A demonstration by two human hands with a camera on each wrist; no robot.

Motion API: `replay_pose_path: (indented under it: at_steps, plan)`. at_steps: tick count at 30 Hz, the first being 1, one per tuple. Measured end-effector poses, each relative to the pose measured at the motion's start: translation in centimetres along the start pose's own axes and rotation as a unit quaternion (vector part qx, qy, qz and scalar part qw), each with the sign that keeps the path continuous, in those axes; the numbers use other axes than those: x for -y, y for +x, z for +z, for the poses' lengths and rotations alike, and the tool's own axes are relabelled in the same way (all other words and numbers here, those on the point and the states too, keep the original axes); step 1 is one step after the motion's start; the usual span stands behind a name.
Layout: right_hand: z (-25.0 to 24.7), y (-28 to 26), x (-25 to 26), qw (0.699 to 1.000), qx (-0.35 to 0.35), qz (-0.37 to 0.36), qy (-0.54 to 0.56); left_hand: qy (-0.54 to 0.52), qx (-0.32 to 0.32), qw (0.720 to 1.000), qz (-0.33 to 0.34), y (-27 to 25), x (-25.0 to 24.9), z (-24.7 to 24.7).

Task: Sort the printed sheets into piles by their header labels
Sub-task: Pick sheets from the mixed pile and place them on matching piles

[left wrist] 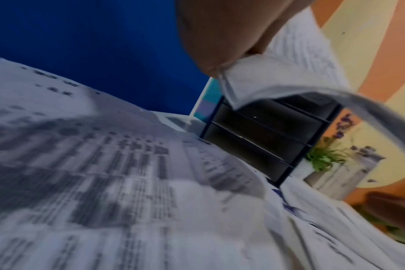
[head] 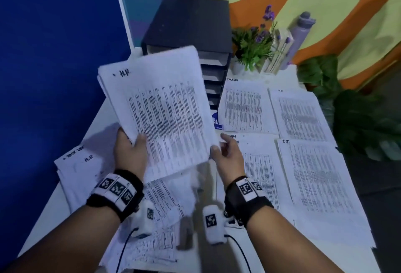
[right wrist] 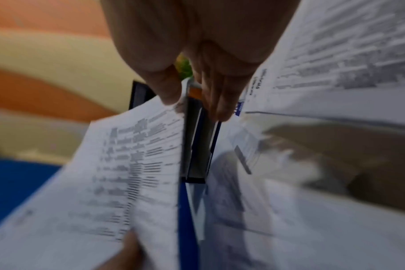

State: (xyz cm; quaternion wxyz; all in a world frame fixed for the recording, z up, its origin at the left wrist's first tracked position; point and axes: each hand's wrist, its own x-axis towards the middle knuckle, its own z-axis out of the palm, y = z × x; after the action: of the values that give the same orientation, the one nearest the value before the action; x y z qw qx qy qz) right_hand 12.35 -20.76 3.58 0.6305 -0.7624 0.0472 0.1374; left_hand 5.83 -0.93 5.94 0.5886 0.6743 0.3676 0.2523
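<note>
My left hand (head: 132, 142) grips a raised stack of printed sheets (head: 160, 108) by its lower left corner, thumb on top; the top sheet is headed "H.R". In the left wrist view the held stack (left wrist: 289, 76) curls down from the palm. My right hand (head: 221, 144) is at the stack's lower right corner with fingers extended; only the thumb (right wrist: 166, 87) touches the paper edge. On the table to the right lie several piles: one headed "H.R" (head: 301, 116), one headed "I.T" (head: 319, 177), one at the back (head: 245, 108), and one near my right hand (head: 260, 175).
Loose sheets (head: 76, 164) lie at the left and under my wrists. A black drawer unit (head: 188, 25) stands at the back by a blue partition (head: 54, 55). Beside it are a potted plant (head: 251, 49) and a lavender bottle (head: 301, 32). Big leaves (head: 358, 121) border the table's right edge.
</note>
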Motion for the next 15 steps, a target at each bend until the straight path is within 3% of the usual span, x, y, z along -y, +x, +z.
replay_pose_path:
  at_steps: [3,6,11,15]
  plan:
    - [-1.7,0.8,0.0,0.973,0.039,0.101,0.202,-0.012,0.0,1.0,0.008,-1.1,-1.3,3.6]
    - [-4.0,1.1,0.3,0.96,0.041,0.149,0.235,0.01,0.05,0.999,-0.001,-3.0,-1.8,7.7]
    - [-12.3,4.4,-0.5,0.961,-0.101,0.146,0.212,0.014,0.262,0.964,-0.029,-6.2,-0.6,14.1]
    - [-20.3,8.6,-1.9,0.941,-0.215,0.148,0.214,0.198,0.387,0.9,0.038,-7.9,2.6,17.3]
